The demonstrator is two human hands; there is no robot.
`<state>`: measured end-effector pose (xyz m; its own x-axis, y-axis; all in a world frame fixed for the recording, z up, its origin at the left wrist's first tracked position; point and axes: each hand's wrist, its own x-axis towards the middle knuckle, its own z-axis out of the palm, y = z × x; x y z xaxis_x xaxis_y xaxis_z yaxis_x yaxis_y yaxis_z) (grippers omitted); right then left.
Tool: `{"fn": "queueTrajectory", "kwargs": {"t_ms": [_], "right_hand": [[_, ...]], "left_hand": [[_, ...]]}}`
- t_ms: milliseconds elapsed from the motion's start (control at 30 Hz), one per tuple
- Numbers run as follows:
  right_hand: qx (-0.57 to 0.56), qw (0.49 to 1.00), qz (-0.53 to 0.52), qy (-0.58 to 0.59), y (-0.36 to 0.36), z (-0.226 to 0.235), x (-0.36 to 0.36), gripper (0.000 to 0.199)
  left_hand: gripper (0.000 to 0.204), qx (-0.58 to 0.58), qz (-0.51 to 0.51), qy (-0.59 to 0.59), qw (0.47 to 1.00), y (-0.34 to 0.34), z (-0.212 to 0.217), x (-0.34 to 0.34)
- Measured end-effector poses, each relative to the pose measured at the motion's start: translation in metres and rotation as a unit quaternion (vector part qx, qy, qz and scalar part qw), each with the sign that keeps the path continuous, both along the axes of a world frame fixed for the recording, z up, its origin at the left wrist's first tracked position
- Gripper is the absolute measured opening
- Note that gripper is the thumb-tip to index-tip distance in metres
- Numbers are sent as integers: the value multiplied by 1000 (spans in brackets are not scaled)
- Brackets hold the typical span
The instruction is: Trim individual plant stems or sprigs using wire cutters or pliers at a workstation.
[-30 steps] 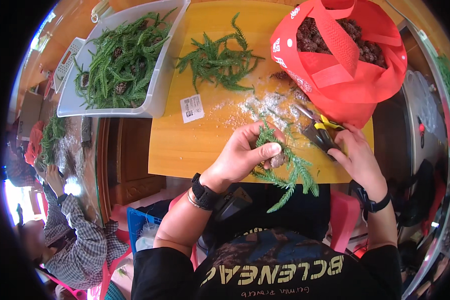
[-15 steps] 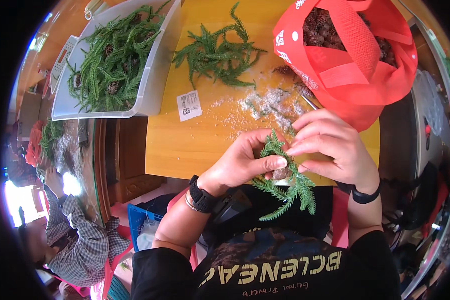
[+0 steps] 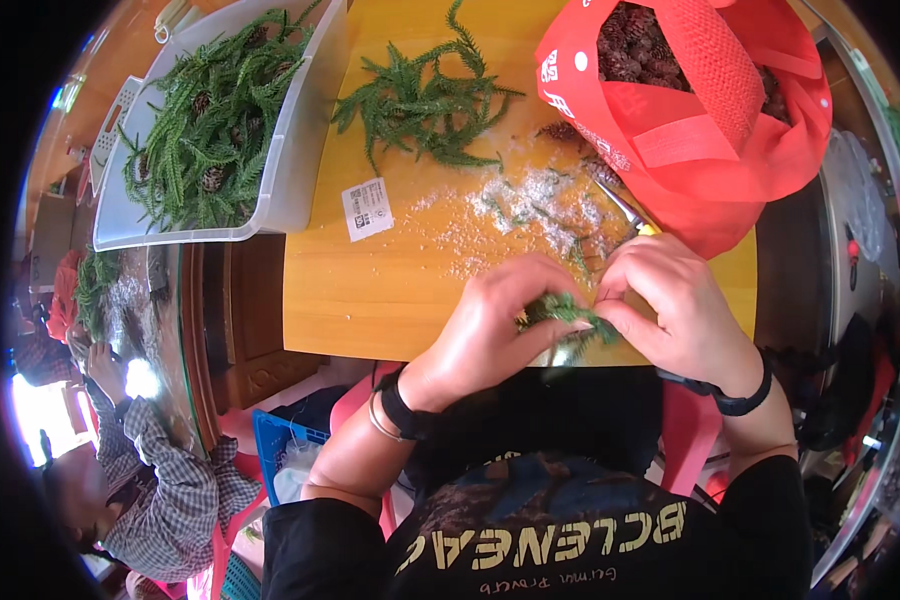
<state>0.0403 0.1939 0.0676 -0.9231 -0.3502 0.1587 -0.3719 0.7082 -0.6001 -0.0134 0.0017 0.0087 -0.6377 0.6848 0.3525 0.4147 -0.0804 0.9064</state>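
Both hands meet over the near edge of the yellow wooden table (image 3: 400, 290). My left hand (image 3: 495, 320) and my right hand (image 3: 670, 310) together pinch a small bunch of green conifer sprigs (image 3: 562, 315), which is mostly hidden between the fingers. Just beyond my right hand lies a pair of snips with a yellow handle (image 3: 630, 215), partly hidden. White crumbs and bits of green (image 3: 530, 210) are scattered on the table ahead of my hands.
A loose pile of green sprigs (image 3: 420, 100) lies at the far middle. A clear plastic tub (image 3: 290, 170) at the left holds sprigs and cones. A red bag (image 3: 690, 110) of pine cones stands at the right. A person in a checked shirt (image 3: 160, 490) sits lower left.
My right hand left the snips and came over to the sprigs. Both hands have closed around the bunch, so much less of the green shows than before.
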Motion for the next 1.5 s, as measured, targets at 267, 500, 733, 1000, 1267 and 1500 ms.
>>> {"fn": "queueTrajectory", "kwargs": {"t_ms": [267, 500, 733, 1000, 1267, 1500], "right_hand": [[73, 989, 78, 99, 5, 24, 5, 27], [171, 947, 142, 232, 1, 26, 4, 7], [145, 989, 38, 15, 4, 17, 11, 15], [182, 965, 117, 147, 2, 27, 10, 16], [205, 962, 141, 112, 7, 30, 14, 14], [98, 995, 14, 30, 6, 22, 15, 18]], "left_hand": [[22, 40, -143, -449, 881, -5, -1, 4], [23, 61, -202, -503, 838, -4, 1, 6], [16, -14, 1, 7, 1000, 8, -1, 14], [20, 3, -175, -490, 854, -1, 3, 10], [15, -16, -122, -240, 963, 3, 4, 12], [17, -46, -86, -286, 953, 2, -1, 14]]}}
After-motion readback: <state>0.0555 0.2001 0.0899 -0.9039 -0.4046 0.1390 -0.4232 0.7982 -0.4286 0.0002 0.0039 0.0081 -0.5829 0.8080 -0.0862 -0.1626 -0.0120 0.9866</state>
